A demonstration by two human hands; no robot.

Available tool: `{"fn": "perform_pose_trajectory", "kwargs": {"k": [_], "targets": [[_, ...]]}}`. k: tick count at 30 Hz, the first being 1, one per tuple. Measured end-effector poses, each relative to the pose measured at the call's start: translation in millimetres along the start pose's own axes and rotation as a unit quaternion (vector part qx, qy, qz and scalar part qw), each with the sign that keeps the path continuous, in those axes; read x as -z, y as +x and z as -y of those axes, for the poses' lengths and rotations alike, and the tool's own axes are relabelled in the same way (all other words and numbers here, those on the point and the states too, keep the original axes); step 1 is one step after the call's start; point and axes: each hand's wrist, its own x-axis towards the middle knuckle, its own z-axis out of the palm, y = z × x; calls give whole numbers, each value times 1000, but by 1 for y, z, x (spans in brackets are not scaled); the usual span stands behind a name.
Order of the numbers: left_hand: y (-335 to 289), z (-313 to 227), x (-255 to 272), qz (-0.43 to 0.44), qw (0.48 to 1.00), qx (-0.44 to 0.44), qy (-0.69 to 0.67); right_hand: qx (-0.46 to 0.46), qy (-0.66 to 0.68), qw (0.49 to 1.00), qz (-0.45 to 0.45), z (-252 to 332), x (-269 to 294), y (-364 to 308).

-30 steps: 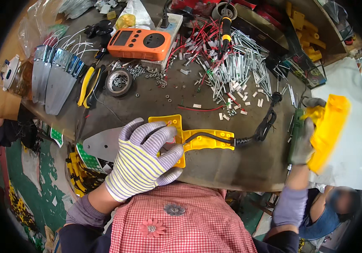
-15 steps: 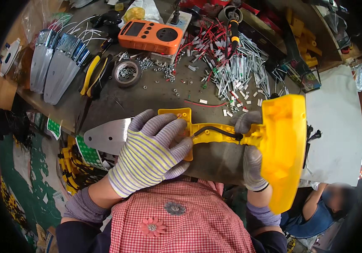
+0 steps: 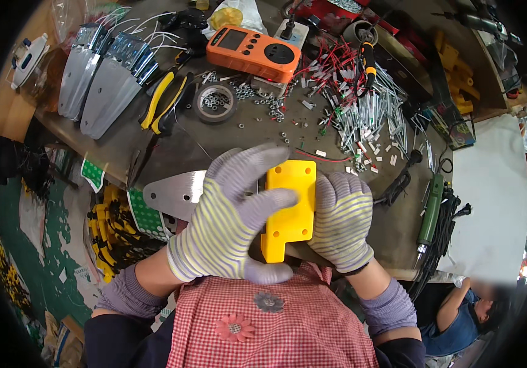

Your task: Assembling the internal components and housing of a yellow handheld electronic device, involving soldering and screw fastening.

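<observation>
My right hand (image 3: 341, 222), in a striped knit glove, is closed against the right side of a yellow plastic housing (image 3: 292, 211), its fingers curled round a part they hide. The housing is held over the bench in front of my apron, showing a flat face with holes near its corners. My left hand (image 3: 230, 214), gloved alike, has its fingers spread at the housing's left side. One fingertip overlaps the yellow face; whether it presses there, I cannot tell. Behind the left hand lies a tapered silver metal plate (image 3: 174, 195) with holes, partly covered by that hand.
Farther back are an orange meter (image 3: 253, 54), a tape roll (image 3: 215, 102) with nuts inside, yellow-handled pliers (image 3: 158, 100) and a heap of screws (image 3: 361, 110). Stacked metal plates (image 3: 111, 92) lie left. A green electric screwdriver (image 3: 430, 211) lies right. Another person (image 3: 460, 313) sits lower right.
The yellow housing has been turned and drawn in between my hands; its long handle and black cable no longer show. My left fingers have spread, and my right hand has moved left.
</observation>
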Motion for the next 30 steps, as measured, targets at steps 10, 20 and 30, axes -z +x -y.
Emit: {"fn": "perform_pose_trajectory", "kwargs": {"k": [10,20,30], "targets": [[6,-6,-5,143,973,-7,182,6,191,953,237,-60,31,14],[5,-3,-6,136,969,-17,208,15,150,962,227,-62,18,13],[13,-7,2,183,960,-18,211,-103,50,986,119,-26,-3,27]]}}
